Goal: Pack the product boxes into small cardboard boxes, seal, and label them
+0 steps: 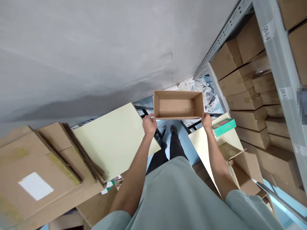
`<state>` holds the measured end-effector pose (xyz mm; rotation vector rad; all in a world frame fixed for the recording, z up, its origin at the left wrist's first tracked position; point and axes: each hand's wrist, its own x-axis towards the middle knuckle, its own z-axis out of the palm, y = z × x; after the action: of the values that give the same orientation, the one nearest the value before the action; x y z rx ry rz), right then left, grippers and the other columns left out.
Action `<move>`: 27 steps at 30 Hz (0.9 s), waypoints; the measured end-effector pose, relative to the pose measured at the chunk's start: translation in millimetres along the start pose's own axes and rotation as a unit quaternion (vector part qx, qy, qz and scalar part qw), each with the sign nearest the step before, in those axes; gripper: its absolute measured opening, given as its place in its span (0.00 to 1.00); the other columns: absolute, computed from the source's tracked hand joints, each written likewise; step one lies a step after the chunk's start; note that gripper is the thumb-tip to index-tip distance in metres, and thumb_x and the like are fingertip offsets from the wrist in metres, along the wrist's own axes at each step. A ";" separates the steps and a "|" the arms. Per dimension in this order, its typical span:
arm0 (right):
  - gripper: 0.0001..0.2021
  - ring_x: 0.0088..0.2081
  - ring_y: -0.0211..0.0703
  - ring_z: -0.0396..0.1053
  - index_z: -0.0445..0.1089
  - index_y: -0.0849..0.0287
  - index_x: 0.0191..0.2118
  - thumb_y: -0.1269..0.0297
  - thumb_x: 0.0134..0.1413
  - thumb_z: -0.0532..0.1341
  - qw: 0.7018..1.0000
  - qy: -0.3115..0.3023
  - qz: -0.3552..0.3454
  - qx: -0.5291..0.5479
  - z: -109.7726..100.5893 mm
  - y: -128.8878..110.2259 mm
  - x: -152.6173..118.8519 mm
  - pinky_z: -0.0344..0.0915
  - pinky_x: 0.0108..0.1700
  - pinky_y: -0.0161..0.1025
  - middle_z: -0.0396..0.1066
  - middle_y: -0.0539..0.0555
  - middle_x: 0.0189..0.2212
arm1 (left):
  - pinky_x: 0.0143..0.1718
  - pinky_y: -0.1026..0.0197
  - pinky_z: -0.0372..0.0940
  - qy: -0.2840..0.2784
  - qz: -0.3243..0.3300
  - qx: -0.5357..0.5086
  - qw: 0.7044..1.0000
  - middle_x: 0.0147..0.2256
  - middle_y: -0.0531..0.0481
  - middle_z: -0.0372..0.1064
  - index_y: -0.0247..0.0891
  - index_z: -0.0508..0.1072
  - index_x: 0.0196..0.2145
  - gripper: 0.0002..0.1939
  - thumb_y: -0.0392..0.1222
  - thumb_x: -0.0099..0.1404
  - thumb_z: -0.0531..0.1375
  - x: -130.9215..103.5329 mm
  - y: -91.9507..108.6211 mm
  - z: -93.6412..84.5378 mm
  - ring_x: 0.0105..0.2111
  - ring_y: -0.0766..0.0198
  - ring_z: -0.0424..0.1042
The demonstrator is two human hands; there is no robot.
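An open, empty brown cardboard box (177, 112) hangs over the gap between two pale tables, its opening towards me. My left hand (149, 124) grips its lower left corner. At the lower right corner, my right hand (206, 120) is closed on the same box. Both arms reach forward, and the fingers behind the cardboard are partly hidden. A green box (223, 127) lies on the right table, just beside my right wrist.
Flattened cardboard (31, 159) is stacked at the left on the left table (112, 137). An open carton (247, 172) stands by the right table (200, 140). Shelves (275, 64) of brown boxes line the right. White scraps (199, 88) lie beyond the held box, near a grey wall.
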<state>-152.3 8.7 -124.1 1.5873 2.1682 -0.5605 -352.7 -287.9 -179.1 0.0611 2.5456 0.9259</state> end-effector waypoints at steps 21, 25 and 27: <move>0.17 0.51 0.54 0.87 0.82 0.60 0.60 0.62 0.79 0.59 0.958 -0.074 -0.274 0.047 92.5 -43.2 -168.3 0.78 0.59 0.47 0.88 0.65 0.54 | 0.66 0.45 0.77 0.060 -0.021 -0.174 0.983 0.56 0.38 0.81 0.39 0.82 0.55 0.15 0.41 0.77 0.60 -197.0 -120.5 -43.6 0.56 0.49 0.82; 0.18 0.51 0.56 0.87 0.82 0.60 0.58 0.59 0.80 0.58 0.939 -0.086 -0.332 0.015 135.3 -33.3 -230.7 0.79 0.59 0.49 0.88 0.64 0.52 | 0.66 0.46 0.76 0.112 -0.042 -0.217 0.969 0.56 0.40 0.82 0.40 0.82 0.54 0.13 0.41 0.77 0.60 -252.1 -189.1 -65.3 0.56 0.51 0.83; 0.19 0.51 0.55 0.87 0.82 0.61 0.58 0.58 0.80 0.57 0.928 -0.099 -0.360 -0.011 163.0 -26.8 -261.6 0.79 0.59 0.48 0.88 0.65 0.52 | 0.65 0.47 0.77 0.141 -0.067 -0.237 0.959 0.55 0.40 0.82 0.39 0.82 0.53 0.13 0.40 0.76 0.61 -282.2 -230.5 -73.7 0.55 0.52 0.83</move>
<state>-92.1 -294.7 -119.9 0.6326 2.5393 -0.8535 -103.1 -563.1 -165.0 -0.4065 2.4561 1.5515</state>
